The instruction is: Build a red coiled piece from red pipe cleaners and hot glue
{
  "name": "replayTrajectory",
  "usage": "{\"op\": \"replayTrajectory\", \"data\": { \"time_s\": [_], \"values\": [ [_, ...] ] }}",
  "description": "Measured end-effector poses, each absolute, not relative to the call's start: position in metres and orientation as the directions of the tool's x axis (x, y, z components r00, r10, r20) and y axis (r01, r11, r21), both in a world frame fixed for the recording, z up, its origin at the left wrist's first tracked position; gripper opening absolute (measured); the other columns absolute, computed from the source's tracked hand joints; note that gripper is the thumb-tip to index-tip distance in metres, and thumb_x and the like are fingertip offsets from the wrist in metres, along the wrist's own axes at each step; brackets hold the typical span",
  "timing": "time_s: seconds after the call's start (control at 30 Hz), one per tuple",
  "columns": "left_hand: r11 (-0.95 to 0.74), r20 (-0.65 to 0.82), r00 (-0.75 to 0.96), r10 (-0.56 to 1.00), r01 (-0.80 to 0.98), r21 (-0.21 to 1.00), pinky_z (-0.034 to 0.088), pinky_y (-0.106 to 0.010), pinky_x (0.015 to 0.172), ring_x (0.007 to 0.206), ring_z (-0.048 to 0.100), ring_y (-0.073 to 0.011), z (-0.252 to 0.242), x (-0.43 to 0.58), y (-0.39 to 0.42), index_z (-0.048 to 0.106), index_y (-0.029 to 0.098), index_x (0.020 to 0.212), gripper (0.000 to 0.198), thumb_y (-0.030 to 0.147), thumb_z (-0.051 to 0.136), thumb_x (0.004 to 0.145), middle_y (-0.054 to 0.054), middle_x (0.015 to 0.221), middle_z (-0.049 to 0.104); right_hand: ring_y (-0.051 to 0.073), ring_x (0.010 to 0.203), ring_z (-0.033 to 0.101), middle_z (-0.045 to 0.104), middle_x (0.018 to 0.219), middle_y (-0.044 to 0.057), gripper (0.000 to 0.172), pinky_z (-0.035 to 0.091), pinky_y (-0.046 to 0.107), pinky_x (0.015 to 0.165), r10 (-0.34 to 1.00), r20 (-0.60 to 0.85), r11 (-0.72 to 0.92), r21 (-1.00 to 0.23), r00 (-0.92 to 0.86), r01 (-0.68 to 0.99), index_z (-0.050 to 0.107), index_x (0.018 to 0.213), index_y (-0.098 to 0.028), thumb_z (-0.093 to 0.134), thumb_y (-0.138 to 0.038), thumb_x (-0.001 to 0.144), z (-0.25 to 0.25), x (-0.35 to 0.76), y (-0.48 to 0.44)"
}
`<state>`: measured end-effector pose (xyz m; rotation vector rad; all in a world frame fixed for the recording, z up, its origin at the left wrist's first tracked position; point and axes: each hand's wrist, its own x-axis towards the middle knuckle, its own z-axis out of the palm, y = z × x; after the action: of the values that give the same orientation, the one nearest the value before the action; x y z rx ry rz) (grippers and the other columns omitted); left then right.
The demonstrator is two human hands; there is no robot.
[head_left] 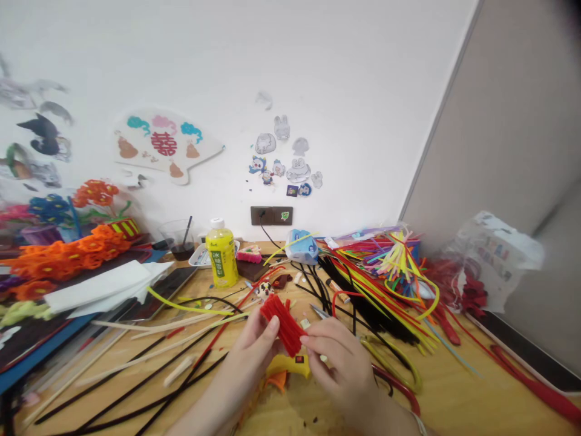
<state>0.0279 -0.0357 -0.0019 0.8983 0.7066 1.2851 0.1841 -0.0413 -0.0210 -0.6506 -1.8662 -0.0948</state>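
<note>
A dense red pipe-cleaner bundle (280,324) is held at a slant between the person's hands, just above the wooden surface (458,387). The left hand (250,346) is closed around the bundle's near side, with its thumb pressing on top, while the right hand (336,362) pinches the opposite side between thumb and fingertips; neither hand has let go. Directly below the bundle lies a yellow plastic object (287,366), with an orange scrap (276,380) just beside it. To the right of the bundle spreads a tangled heap of black, red and yellow pipe cleaners (374,303), and a small metal-looking piece (320,312), too blurred to identify, lies close to the right hand's fingers. To the left, long cream stems (158,336) and black stems (136,387) fan across the surface, and farther back stands a yellow drink bottle (221,257). The main risk is a loss of pinch pressure: the springy stems could fan out of the bundle and tangle with the loose heap. Any exposed wire ends could also prick the fingers, and a careless sideways shift could snag nearby stems or knock the metal-looking piece.
</note>
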Motion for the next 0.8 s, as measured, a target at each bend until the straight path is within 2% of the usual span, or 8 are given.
{"op": "replayTrajectory", "data": {
  "time_s": [0.17, 0.33, 0.53, 0.8],
  "values": [
    [0.056, 0.018, 0.150, 0.989, -0.475, 0.878, 0.050, -0.027, 0.067, 0.077, 0.064, -0.0186, -0.001, 0.028, -0.036, 0.063, 0.020, 0.089, 0.034, 0.037, 0.076, 0.063, -0.001, 0.082, 0.069, 0.018, 0.081, 0.062, 0.065, 0.085, 0.007, 0.031, 0.054, 0.037, 0.075, 0.401, 0.861, 0.849, -0.221, -0.314, 0.480, 0.056, 0.098, -0.020, 0.045, -0.001, 0.077, -0.023, 0.186, -0.041],
    [0.061, 0.006, 0.142, 0.990, -0.461, 0.886, 0.051, -0.028, 0.068, 0.079, 0.064, -0.0195, -0.001, 0.027, -0.034, 0.063, 0.020, 0.091, 0.038, 0.037, 0.077, 0.061, -0.002, 0.084, 0.070, 0.019, 0.085, 0.059, 0.064, 0.090, 0.008, 0.038, 0.052, 0.036, 0.077, 0.441, 0.837, 0.836, -0.252, -0.324, 0.487, 0.050, 0.114, -0.019, 0.046, -0.003, 0.079, -0.023, 0.186, -0.038],
    [0.065, 0.029, 0.189, 0.982, -0.475, 0.878, 0.048, -0.025, 0.080, 0.084, 0.063, -0.0153, -0.005, 0.022, -0.032, 0.064, 0.023, 0.095, 0.032, 0.036, 0.073, 0.068, 0.001, 0.085, 0.070, 0.017, 0.080, 0.058, 0.063, 0.086, 0.006, 0.034, 0.050, 0.033, 0.075, 0.467, 0.811, 0.856, -0.315, -0.353, 0.409, 0.056, 0.106, -0.018, 0.048, -0.002, 0.077, -0.016, 0.187, -0.039],
    [0.073, 0.023, 0.200, 0.979, -0.459, 0.885, 0.048, -0.024, 0.078, 0.080, 0.062, -0.0143, -0.004, 0.021, -0.031, 0.064, 0.021, 0.095, 0.033, 0.037, 0.073, 0.067, 0.001, 0.083, 0.070, 0.016, 0.078, 0.058, 0.063, 0.084, 0.006, 0.028, 0.050, 0.030, 0.069, 0.509, 0.788, 0.855, -0.420, -0.346, 0.302, 0.060, 0.101, -0.019, 0.050, -0.005, 0.079, -0.011, 0.186, -0.040]
  ]
}}
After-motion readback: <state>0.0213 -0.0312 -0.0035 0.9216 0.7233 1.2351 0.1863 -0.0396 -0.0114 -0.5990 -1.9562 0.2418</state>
